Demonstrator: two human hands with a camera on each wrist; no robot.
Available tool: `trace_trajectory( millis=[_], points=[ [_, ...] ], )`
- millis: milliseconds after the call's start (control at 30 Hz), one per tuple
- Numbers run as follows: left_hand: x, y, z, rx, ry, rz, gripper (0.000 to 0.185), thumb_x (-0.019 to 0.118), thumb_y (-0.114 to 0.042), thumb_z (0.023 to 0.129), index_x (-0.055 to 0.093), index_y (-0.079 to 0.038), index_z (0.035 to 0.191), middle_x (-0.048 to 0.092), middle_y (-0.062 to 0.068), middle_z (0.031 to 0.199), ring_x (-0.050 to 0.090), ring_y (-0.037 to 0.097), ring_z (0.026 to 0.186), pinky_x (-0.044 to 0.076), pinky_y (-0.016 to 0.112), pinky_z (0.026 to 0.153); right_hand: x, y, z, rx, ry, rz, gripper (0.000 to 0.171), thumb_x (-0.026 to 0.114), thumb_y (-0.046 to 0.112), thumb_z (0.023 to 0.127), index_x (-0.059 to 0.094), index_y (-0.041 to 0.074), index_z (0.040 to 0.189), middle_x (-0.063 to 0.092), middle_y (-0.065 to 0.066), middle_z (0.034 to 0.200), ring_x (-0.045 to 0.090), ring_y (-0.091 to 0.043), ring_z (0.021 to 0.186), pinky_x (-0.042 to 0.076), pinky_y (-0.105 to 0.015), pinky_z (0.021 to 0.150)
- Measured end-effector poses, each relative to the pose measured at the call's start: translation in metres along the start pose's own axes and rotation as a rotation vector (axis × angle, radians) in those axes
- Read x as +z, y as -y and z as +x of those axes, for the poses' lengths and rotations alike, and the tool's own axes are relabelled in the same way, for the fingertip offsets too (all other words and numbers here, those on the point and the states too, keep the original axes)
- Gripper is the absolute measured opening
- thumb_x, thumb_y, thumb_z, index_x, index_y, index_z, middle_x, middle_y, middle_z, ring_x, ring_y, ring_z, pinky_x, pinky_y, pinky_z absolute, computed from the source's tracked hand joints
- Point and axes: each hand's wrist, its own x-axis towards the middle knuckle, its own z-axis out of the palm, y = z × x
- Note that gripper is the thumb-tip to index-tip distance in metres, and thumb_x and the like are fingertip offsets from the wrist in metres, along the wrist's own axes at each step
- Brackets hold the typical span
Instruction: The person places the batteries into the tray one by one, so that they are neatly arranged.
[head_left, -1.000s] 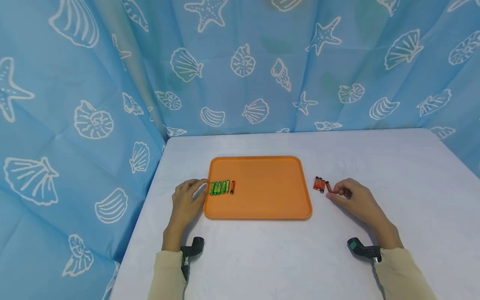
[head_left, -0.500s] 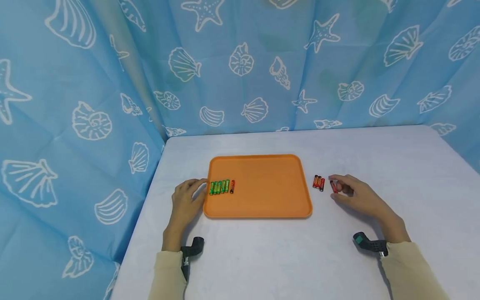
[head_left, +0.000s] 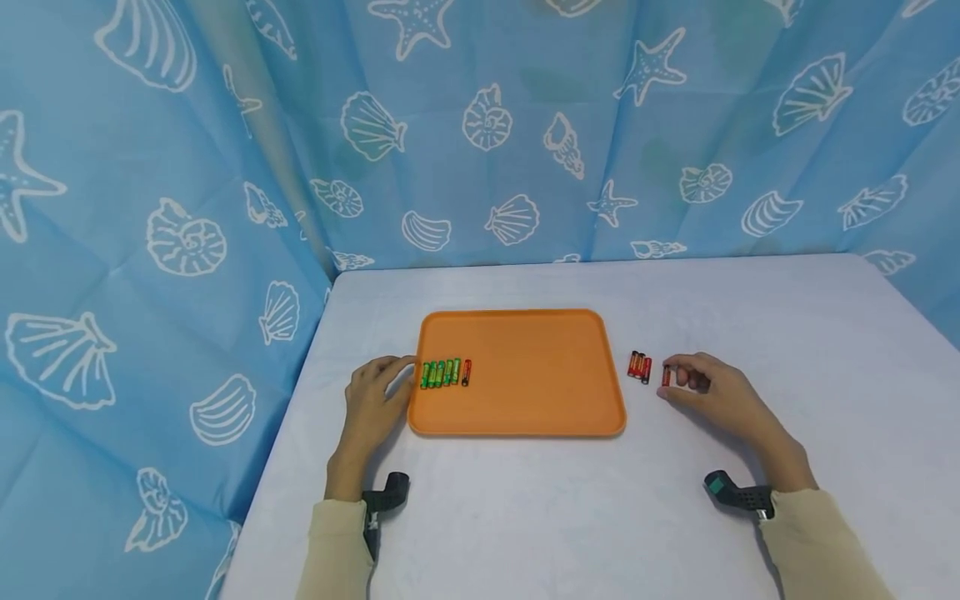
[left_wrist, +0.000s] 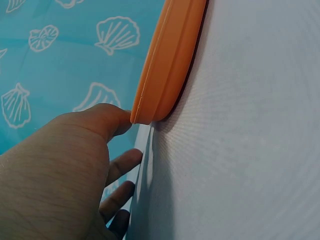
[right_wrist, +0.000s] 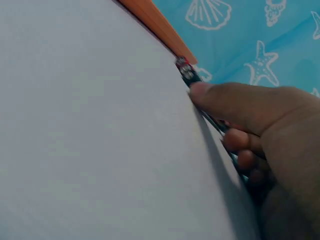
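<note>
Orange tray (head_left: 540, 400) flat on white tabletop (head_left: 540, 508); 5 green batteries (head_left: 440, 373) + lone red battery (head_left: 467, 372) in a row at its L end. Loose trio of reds (head_left: 639, 367) side by side just R of tray, off it. R hand (head_left: 712, 387) grasps one more, the pinched battery (head_left: 666, 376), betw. thumb & fingertip, apparently by its ends; height above tabletop can't be told. L hand (head_left: 371, 400) not clenched: thumb + index tips at tray's L rim, other fingers loose. Risks (my read): end-to-end pinch on small smooth cylinder = little contact, so uneven squeeze could flip it out & set it rolling. Trio sits betw. R hand and tray; low straight path L would prob. scatter it. Hard shove from L hand might slide tray & jostle the row, as round cells look unrestrained. Edges: tray rim raised, its R side betw. trio and tray floor; far tabletop edge meets blue curtain (head_left: 457, 208); L tabletop edge runs near L forearm. Room: bare tray floor from lone red battery to R rim; tabletop open on near side, betw. L wrist cam (head_left: 390, 492) & R wrist cam (head_left: 731, 493), also wide to R of R hand.
</note>
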Motion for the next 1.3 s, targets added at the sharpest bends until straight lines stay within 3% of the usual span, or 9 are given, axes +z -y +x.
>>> trace_trajectory(
  millis=[200,467,733,933,1100,1300],
  points=[
    [-0.001,0.0,0.0,-0.017,0.011,0.007,0.037,0.055,-0.031,0.103,0.061,-0.022,0.139,0.049,0.013,0.143,0.028,0.035,0.14,0.013,0.056,0.114,0.005,0.011,-0.004,-0.005,-0.089,0.0,0.051,0.079,0.041,0.087,0.064,0.006,0.121,0.054,-0.003,0.089,0.047,-0.02,0.086,0.041,-0.023,0.067],
    [-0.001,-0.001,0.003,0.003,0.008,0.023,0.037,0.056,-0.032,0.103,0.061,-0.022,0.139,0.049,0.012,0.142,0.029,0.035,0.139,0.014,0.056,0.114,0.015,0.034,-0.004,-0.095,-0.171,0.037,0.048,0.081,0.033,0.085,0.065,0.004,0.12,0.056,-0.002,0.093,0.052,-0.02,0.087,0.041,-0.009,0.071],
    [-0.002,-0.001,0.002,-0.001,0.015,0.012,0.036,0.056,-0.031,0.103,0.062,-0.022,0.138,0.05,0.013,0.142,0.029,0.036,0.139,0.013,0.057,0.114,0.035,0.071,0.003,-0.135,-0.088,0.06,0.053,0.081,0.038,0.085,0.066,0.007,0.124,0.055,-0.001,0.095,0.054,-0.018,0.089,0.051,-0.027,0.077],
    [-0.002,0.004,0.003,-0.013,0.009,0.021,0.036,0.056,-0.031,0.103,0.062,-0.023,0.138,0.05,0.012,0.142,0.029,0.035,0.139,0.014,0.056,0.114,0.051,0.097,0.01,-0.21,-0.042,0.087,0.051,0.082,0.032,0.085,0.066,0.005,0.125,0.058,-0.003,0.098,0.052,-0.021,0.091,0.05,-0.039,0.078],
    [0.0,0.006,0.003,-0.022,0.014,0.025,0.037,0.056,-0.032,0.103,0.061,-0.023,0.138,0.05,0.012,0.142,0.029,0.035,0.14,0.014,0.056,0.114,0.064,0.11,0.012,-0.272,-0.023,0.105,0.049,0.084,0.029,0.083,0.067,0.006,0.122,0.058,0.0,0.096,0.053,-0.021,0.096,0.05,-0.042,0.086],
    [0.0,0.004,0.003,-0.017,0.003,0.023,0.037,0.056,-0.033,0.103,0.062,-0.024,0.138,0.05,0.011,0.142,0.029,0.035,0.139,0.014,0.056,0.114,0.071,0.121,0.017,-0.266,-0.01,0.118,0.05,0.084,0.032,0.083,0.066,0.008,0.123,0.056,0.002,0.097,0.051,-0.019,0.095,0.05,-0.04,0.083]
  ],
)
